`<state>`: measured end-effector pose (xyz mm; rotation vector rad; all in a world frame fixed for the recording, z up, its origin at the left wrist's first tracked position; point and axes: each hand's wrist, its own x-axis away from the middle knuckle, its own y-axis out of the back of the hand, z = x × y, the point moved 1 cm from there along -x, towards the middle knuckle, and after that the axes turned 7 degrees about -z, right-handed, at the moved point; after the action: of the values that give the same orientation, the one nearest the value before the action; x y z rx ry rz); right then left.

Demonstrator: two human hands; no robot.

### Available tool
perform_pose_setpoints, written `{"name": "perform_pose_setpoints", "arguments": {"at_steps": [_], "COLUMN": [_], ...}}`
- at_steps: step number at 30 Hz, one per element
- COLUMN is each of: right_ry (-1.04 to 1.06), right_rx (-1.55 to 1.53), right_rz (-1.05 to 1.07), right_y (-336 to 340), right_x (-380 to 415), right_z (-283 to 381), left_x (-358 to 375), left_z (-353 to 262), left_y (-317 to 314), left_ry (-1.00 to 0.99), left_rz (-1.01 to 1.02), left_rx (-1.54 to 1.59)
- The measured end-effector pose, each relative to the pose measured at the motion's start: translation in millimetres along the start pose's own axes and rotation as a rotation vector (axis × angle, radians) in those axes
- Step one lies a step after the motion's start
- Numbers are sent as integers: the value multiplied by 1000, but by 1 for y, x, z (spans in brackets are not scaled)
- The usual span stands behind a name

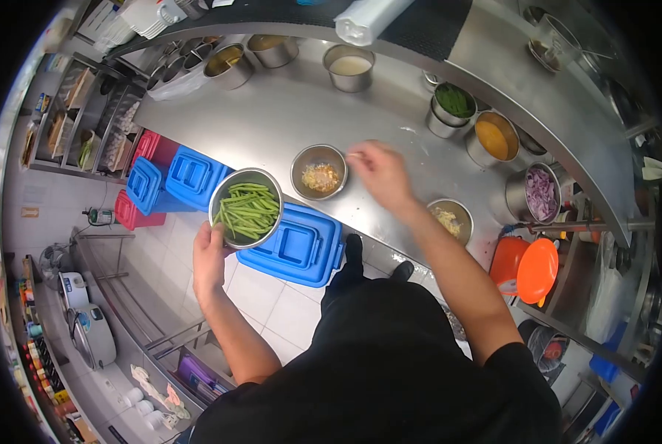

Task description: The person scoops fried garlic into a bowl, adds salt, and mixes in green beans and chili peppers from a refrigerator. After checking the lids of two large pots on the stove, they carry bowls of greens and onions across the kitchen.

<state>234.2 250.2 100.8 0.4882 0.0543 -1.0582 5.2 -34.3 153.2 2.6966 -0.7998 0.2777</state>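
Note:
My left hand (210, 259) grips the rim of a steel bowl (214, 194) of cut green beans (248, 210), held up in front of the counter's edge. My right hand (379, 174) hovers over the counter, its fingers pinched together; what they hold, if anything, is too small to make out. Just left of those fingers, a second steel bowl (299, 159) stands on the counter with a chopped yellow and pale mixture (320, 177) inside. Partly behind my right forearm is another metal bowl (464, 211) with pale chopped pieces in it.
Along the steel counter (220, 126) stand pots of yellow sauce (496, 140), white liquid (349, 65), green leaves (453, 100) and sliced purple onion (541, 194). Blue lidded bins (331, 237) sit below its near edge. Orange containers (538, 270) are at the right.

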Motion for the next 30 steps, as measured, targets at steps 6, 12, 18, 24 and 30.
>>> {"name": "perform_pose_setpoints", "arguments": {"at_steps": [6,12,18,24,30], "right_ry": [293,-71,-231,-390,-487], "right_rx": [450,170,65,396,344], "right_rz": [324,45,-297,-507,-452], "right_y": [-85,-24,123,232,235], "right_x": [-10,-19,34,130,202], "right_z": [-40,-55,-81,-114,-158], "left_x": [-11,-7,8,49,70], "left_z": [2,11,12,50,111], "left_y": [-5,-54,-145,-285,-359], "left_ry": [-17,1,-71,-193,-496], "left_rz": [28,175,467,767,675], "left_rx": [-4,-13,-88,-188,-447]}}
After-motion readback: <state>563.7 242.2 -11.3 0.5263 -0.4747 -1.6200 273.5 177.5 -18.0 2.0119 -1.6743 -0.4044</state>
